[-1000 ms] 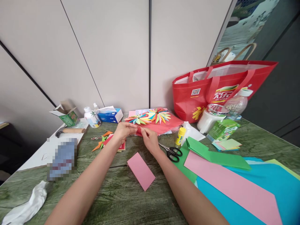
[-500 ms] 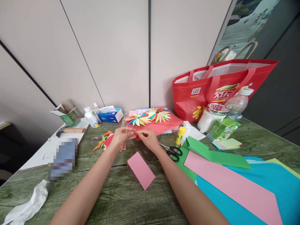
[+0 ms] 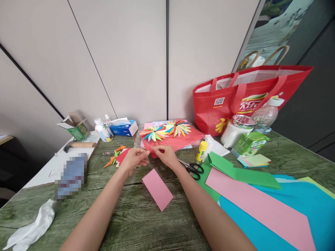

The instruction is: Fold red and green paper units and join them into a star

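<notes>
My left hand [image 3: 134, 158] and my right hand [image 3: 165, 156] meet above the green table, fingers pinched together on a small red piece of paper [image 3: 150, 151] between them. Just behind lies a stack of red paper sheets [image 3: 183, 141] with two colourful folded paper stars [image 3: 166, 130] on top. A pink paper rectangle [image 3: 157, 189] lies flat in front of my hands. Black scissors [image 3: 192, 169] sit just right of my right wrist.
Folded orange and red scraps [image 3: 117, 156] lie left of my hands. A yellow glue stick [image 3: 201, 151], green, pink and blue sheets [image 3: 261, 205], a red bag [image 3: 246, 99], a white jar [image 3: 235, 131], a tissue box [image 3: 123, 127], a bottle [image 3: 103, 130] and crumpled tissue [image 3: 31, 228] surround them.
Both hands have drawn slightly toward me from the red stack, still pinching the small red piece, and the left hand has dropped a little.
</notes>
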A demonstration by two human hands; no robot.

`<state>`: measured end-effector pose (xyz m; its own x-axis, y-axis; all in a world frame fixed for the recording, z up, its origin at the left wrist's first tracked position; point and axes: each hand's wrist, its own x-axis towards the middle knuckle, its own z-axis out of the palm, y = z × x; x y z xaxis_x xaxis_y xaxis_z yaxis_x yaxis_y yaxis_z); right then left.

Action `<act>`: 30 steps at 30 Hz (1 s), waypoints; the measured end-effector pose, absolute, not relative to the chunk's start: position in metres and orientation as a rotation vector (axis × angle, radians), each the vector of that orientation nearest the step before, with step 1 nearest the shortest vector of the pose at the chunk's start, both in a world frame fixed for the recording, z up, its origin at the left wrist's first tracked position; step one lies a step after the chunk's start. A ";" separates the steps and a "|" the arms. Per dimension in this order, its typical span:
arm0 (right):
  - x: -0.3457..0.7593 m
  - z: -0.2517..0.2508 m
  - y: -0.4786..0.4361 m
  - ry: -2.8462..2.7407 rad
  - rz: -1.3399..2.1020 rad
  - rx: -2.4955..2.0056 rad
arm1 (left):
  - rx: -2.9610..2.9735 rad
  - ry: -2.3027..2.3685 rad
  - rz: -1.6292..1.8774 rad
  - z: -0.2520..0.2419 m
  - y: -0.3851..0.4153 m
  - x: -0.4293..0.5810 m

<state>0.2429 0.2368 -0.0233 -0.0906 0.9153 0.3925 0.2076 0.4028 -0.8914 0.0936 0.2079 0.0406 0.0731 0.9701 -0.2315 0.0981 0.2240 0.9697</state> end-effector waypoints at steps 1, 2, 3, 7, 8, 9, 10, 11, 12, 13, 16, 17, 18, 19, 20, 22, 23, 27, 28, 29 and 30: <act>0.243 -0.024 0.237 -1.573 0.816 -1.027 | 1.303 1.333 0.827 0.043 0.204 0.091; 0.243 -0.025 0.237 -1.573 0.819 -1.027 | 1.465 1.349 0.713 0.044 0.200 0.090; 0.243 -0.025 0.238 -1.574 0.820 -1.028 | 1.601 1.360 0.598 0.045 0.196 0.088; 0.243 -0.026 0.238 -1.568 0.820 -1.031 | 1.717 1.375 0.346 0.042 0.182 0.087; 0.243 -0.026 0.238 -1.567 0.820 -1.031 | 1.710 1.375 0.346 0.041 0.179 0.088; 0.243 -0.026 0.238 -1.567 0.821 -1.028 | 1.717 1.375 0.360 0.042 0.176 0.088; 0.243 -0.026 0.237 -1.567 0.821 -1.026 | 1.739 1.371 0.382 0.043 0.173 0.089; 0.243 -0.025 0.237 -1.568 0.822 -1.023 | 1.773 1.350 0.395 0.046 0.171 0.088; 0.243 -0.025 0.237 -1.568 0.823 -1.021 | 1.817 1.303 0.386 0.049 0.169 0.087; 0.243 -0.025 0.237 -1.567 0.823 -1.022 | 1.857 1.225 0.356 0.052 0.168 0.086; 0.243 -0.024 0.236 -1.563 0.822 -1.031 | 1.873 0.936 0.201 0.061 0.167 0.078; 0.243 -0.024 0.236 -1.562 0.822 -1.034 | 1.850 0.889 0.170 0.062 0.168 0.076; 0.243 -0.024 0.236 -1.561 0.822 -1.036 | 1.825 0.868 0.152 0.062 0.168 0.074; 0.243 -0.024 0.236 -1.562 0.822 -1.036 | 1.805 0.862 0.147 0.062 0.170 0.072; 0.243 -0.024 0.236 -1.564 0.823 -1.034 | 1.800 0.858 0.144 0.060 0.171 0.072; 0.243 -0.025 0.236 -1.569 0.822 -1.029 | 1.824 0.853 0.139 0.057 0.173 0.072; 0.243 -0.025 0.236 -1.570 0.822 -1.027 | 1.846 0.857 0.145 0.056 0.173 0.073; 0.243 -0.026 0.237 -1.569 0.820 -1.022 | 1.873 0.917 0.247 0.051 0.172 0.079; 0.243 -0.027 0.238 -1.568 0.820 -1.020 | 1.869 0.940 0.278 0.051 0.171 0.081; 0.243 -0.027 0.238 -1.568 0.820 -1.019 | 1.872 0.960 0.307 0.050 0.171 0.083; 0.243 -0.028 0.238 -1.567 0.818 -1.019 | 1.885 0.973 0.328 0.049 0.170 0.084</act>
<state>0.2433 0.2383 -0.0277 -0.0904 0.9146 0.3942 0.1994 0.4044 -0.8926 0.0840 0.1702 0.0493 0.6466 0.7430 -0.1727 0.4867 -0.2274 0.8435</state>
